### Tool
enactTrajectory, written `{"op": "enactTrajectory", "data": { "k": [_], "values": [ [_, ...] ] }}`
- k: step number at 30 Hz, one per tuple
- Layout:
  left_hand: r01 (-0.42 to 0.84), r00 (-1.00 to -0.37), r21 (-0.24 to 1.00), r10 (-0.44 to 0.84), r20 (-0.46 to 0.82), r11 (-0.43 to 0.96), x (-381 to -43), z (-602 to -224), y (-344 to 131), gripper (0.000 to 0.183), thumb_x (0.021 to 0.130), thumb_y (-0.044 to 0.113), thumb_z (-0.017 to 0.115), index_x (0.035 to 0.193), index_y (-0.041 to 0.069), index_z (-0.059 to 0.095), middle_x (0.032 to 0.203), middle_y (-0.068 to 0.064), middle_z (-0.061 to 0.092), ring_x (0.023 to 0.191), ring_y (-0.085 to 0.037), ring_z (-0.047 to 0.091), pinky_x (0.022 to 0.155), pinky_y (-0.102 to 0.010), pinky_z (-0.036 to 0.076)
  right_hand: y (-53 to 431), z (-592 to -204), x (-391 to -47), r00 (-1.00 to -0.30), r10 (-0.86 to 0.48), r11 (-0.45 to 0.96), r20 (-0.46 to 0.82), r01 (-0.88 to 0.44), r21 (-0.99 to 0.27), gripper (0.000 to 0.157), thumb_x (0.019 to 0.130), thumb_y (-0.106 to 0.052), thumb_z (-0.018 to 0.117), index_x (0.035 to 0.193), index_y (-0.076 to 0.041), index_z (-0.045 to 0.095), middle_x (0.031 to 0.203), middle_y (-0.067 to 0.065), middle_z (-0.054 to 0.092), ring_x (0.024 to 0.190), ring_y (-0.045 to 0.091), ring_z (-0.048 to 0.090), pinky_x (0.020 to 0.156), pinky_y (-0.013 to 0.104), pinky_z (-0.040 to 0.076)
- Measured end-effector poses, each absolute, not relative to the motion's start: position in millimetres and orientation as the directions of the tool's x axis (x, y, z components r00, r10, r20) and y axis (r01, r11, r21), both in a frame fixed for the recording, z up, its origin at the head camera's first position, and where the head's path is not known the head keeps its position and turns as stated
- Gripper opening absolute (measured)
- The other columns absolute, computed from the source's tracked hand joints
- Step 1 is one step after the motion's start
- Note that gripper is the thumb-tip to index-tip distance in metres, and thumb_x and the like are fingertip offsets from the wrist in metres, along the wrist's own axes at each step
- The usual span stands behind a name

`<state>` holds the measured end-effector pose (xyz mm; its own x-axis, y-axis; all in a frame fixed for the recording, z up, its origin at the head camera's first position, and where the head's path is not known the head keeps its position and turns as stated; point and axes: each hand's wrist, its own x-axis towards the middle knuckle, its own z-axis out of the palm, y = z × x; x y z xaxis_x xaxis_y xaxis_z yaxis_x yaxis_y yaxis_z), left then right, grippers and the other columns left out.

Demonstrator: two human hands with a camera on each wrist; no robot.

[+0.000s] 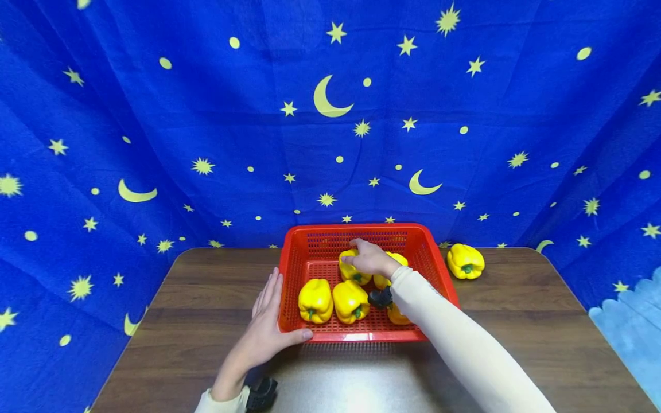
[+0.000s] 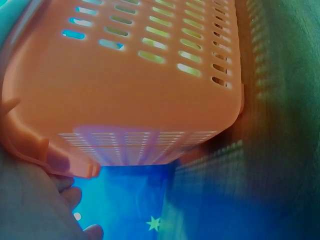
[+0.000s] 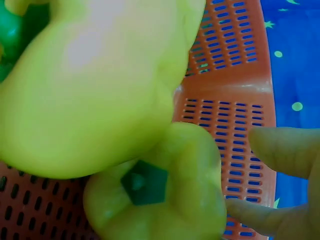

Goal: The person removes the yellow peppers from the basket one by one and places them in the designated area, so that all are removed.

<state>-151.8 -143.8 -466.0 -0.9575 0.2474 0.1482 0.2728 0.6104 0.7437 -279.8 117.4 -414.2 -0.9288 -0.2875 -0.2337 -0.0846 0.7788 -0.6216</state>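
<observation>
A red plastic basket with slotted walls holds several yellow bell peppers. My left hand rests against its near left corner, with straight fingers along the left side and the thumb lying along the front rim. From the left wrist, the basket's outer wall fills much of the view, fingertips beside the rim. Over the far row of peppers reaches my right hand, thumb and index finger spread above a bell pepper. In the right wrist view, a lower fingertip meets the edge of a pepper.
Another yellow bell pepper lies on the wooden table, right of the basket. A blue curtain with moons and stars hangs right behind the table. Black wrist straps sit at both wrists.
</observation>
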Motion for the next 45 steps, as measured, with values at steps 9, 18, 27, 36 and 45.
{"op": "enactTrajectory", "data": {
  "k": [9, 18, 27, 36, 45],
  "values": [
    [0.279, -0.955, 0.742, 0.255, 0.15, 0.61, -151, -467, -144, 0.126, 0.074, 0.048, 0.085, 0.161, 0.002, 0.006, 0.169, -0.012, -0.005, 0.152, -0.039, 0.002, 0.114, -0.071, 0.006, 113, -419, -279, -0.918, -0.303, 0.84, -0.255, -0.131, -0.527, 0.058, 0.099, -0.028, 0.063, 0.146, 0.002, 0.045, 0.136, 0.021, 0.058, 0.128, 0.034, 0.053, 0.108, 0.046, 0.042],
    [0.245, -0.964, 0.747, 0.236, 0.121, 0.619, -148, -469, -143, 0.126, 0.075, 0.048, 0.085, 0.162, 0.005, 0.005, 0.169, -0.012, -0.004, 0.152, -0.04, 0.003, 0.113, -0.072, 0.006, 112, -424, -281, -0.903, -0.321, 0.861, -0.286, -0.152, -0.486, 0.06, 0.1, -0.03, 0.062, 0.148, 0.001, 0.042, 0.133, 0.018, 0.06, 0.119, 0.029, 0.057, 0.102, 0.045, 0.046],
    [0.254, -0.962, 0.751, 0.238, 0.133, 0.61, -150, -468, -143, 0.126, 0.074, 0.047, 0.086, 0.162, 0.007, 0.005, 0.169, -0.012, -0.003, 0.152, -0.039, 0.003, 0.114, -0.07, 0.006, 113, -423, -282, -0.897, -0.337, 0.862, -0.285, -0.172, -0.478, 0.07, 0.096, -0.033, 0.069, 0.151, 0.0, 0.039, 0.126, 0.016, 0.063, 0.11, 0.027, 0.058, 0.099, 0.042, 0.047],
    [0.259, -0.96, 0.746, 0.246, 0.132, 0.613, -152, -467, -142, 0.127, 0.074, 0.05, 0.085, 0.162, 0.006, 0.005, 0.169, -0.012, -0.004, 0.152, -0.039, 0.003, 0.114, -0.07, 0.005, 115, -429, -282, -0.913, -0.344, 0.843, -0.22, -0.197, -0.501, 0.069, 0.097, -0.034, 0.068, 0.15, 0.003, 0.04, 0.135, 0.019, 0.059, 0.121, 0.03, 0.056, 0.107, 0.043, 0.044],
    [0.261, -0.961, 0.746, 0.24, 0.139, 0.613, -152, -467, -143, 0.127, 0.074, 0.051, 0.085, 0.162, 0.007, 0.005, 0.169, -0.012, -0.004, 0.152, -0.039, 0.003, 0.115, -0.07, 0.005, 117, -427, -280, -0.932, -0.317, 0.824, -0.177, -0.178, -0.538, 0.069, 0.097, -0.036, 0.068, 0.15, -0.001, 0.041, 0.139, 0.019, 0.057, 0.128, 0.032, 0.054, 0.109, 0.045, 0.042]
  ]
}}
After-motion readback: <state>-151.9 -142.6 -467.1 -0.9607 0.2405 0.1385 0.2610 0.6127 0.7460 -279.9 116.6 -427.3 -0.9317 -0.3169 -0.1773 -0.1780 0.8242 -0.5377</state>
